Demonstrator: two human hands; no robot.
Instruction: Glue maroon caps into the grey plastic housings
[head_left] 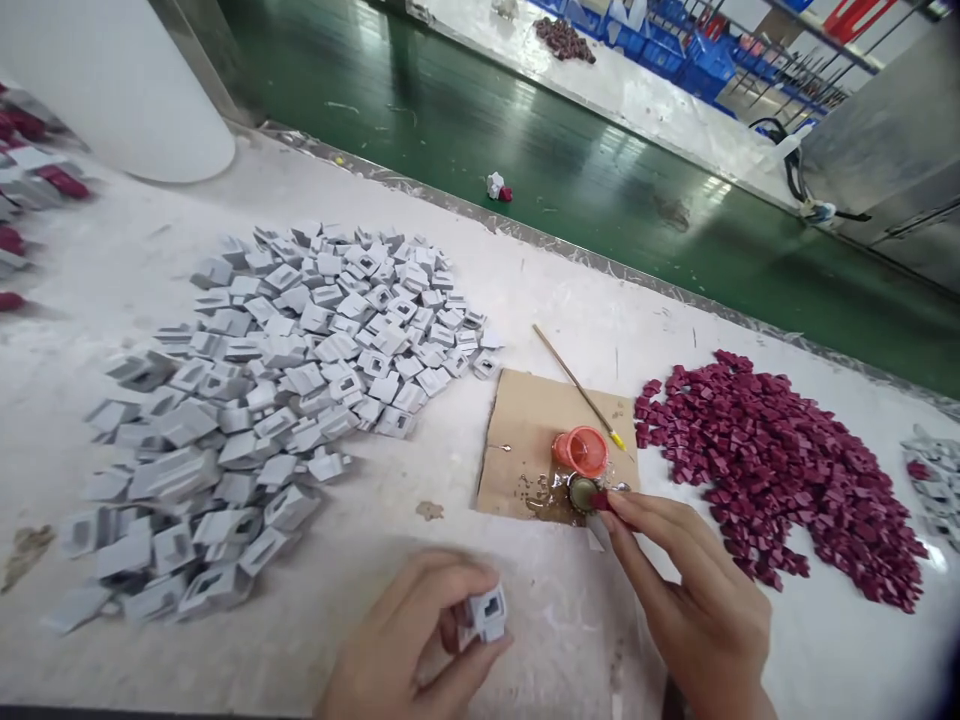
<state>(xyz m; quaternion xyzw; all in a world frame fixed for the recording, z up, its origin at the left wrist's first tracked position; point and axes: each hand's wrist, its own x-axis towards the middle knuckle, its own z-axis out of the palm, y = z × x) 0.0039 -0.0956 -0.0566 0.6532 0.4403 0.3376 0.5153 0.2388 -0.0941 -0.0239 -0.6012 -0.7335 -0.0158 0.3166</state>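
Clamps a grey piece [490, 608] in the left hand [420, 635], near the front edge of the worktop [559, 610]. Pinches a maroon piece [600, 501] with the right hand [697, 600] beside a small round cap [581, 494], near the front edge of the cardboard [525, 410]; cannot tell whether touching. Has a red cup [589, 450] just behind, a grey heap [322, 345] toward the worktop's left edge, a maroon heap [787, 465] toward its right.

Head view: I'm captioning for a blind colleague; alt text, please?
The left hand holds a grey hollow block; the right hand pinches a small maroon piece beside a shallow round cap on brown cardboard, between piles of grey blocks and maroon pieces.
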